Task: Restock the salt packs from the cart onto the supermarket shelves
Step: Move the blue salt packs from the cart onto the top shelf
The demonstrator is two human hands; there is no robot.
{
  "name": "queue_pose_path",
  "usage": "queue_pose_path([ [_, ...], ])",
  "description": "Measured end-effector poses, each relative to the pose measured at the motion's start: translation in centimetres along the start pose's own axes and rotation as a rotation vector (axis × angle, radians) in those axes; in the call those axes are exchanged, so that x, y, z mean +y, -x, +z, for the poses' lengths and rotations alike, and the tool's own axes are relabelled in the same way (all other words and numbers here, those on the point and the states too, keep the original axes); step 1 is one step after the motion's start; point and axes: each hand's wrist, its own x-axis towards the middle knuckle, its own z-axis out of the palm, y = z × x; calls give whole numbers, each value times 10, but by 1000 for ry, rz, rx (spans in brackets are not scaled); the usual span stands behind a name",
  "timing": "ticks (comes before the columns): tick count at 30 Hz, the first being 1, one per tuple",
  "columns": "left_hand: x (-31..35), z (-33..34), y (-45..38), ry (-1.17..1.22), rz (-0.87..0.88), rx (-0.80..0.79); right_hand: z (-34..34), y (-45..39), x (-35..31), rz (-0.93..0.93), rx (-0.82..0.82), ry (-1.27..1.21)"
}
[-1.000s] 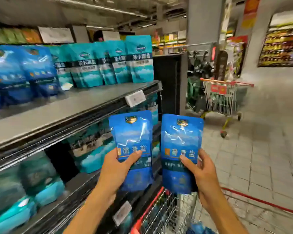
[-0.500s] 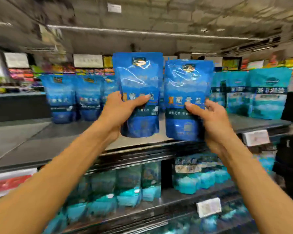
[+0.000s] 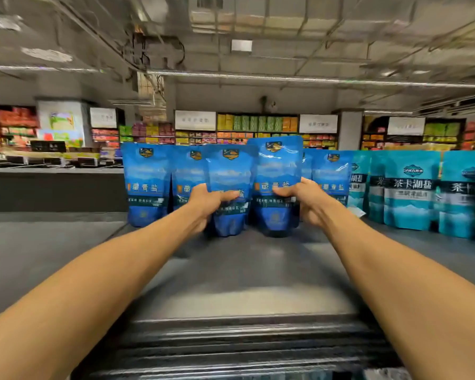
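I hold two blue salt packs upright over the grey top shelf [image 3: 247, 272]. My left hand [image 3: 207, 202] grips one blue salt pack [image 3: 229, 174], whose bottom touches or nearly touches the shelf. My right hand [image 3: 303, 198] grips the other blue salt pack [image 3: 276, 165], which sits slightly higher. Both packs stand just in front of a row of the same blue packs [image 3: 146, 182] at the back of the shelf. The cart is out of sight.
Teal salt packs [image 3: 410, 190] fill the back of the shelf to the right. The shelf's dark front edge [image 3: 242, 344] runs below my arms. To the left lies a bare grey shelf surface [image 3: 44, 242]. Distant store shelving [image 3: 258, 127] stands behind.
Both hands have carried the packs from beside the cart up over the top shelf and forward to the row of blue packs. My view has turned from the aisle to face the shelf.
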Motion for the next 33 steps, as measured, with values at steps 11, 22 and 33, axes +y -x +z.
queue_pose_path([
  [11,-24,-21,-19,-796,9,-55,-20,-25,16,80,-26,584],
  [22,-21,-6,-24,-944,21,39,4,-56,38,68,125,666],
  [33,-3,-19,-3,-954,17,25,-16,-14,11,62,35,855],
])
